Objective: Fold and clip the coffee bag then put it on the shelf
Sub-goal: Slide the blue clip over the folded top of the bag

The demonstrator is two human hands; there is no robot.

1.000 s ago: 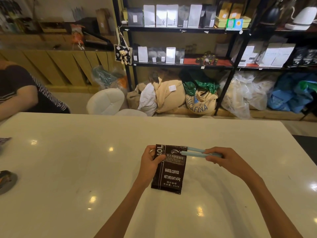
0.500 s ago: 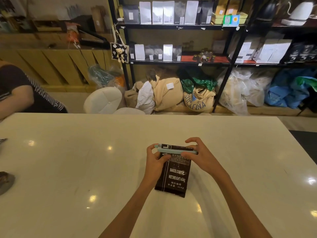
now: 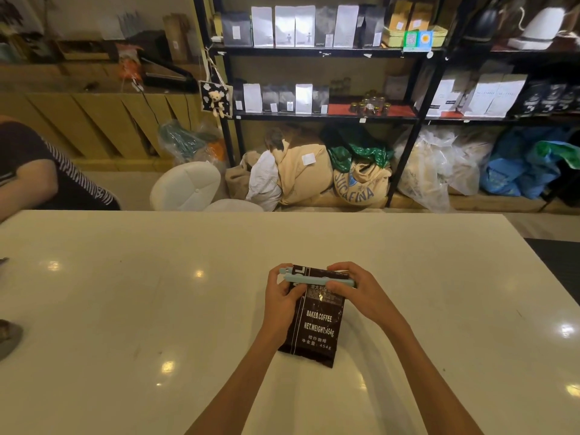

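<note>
A dark brown coffee bag with white lettering lies flat on the white table, its top end folded over. A light blue sealing clip lies across the bag just below that fold. My left hand grips the bag's left edge with the thumb on the clip's left end. My right hand holds the clip's right end, fingers curled over the bag's top. Behind the table stands the black metal shelf, with rows of coffee bags on it.
Another person's arm and striped sleeve rest at the table's far left. A white chair stands beyond the table. Burlap sacks and plastic bags fill the shelf's bottom level. A dark object sits at the table's left edge.
My right hand slid the clip leftward from the bag's right side until it spans the folded top. My left hand stayed on the bag's left edge.
</note>
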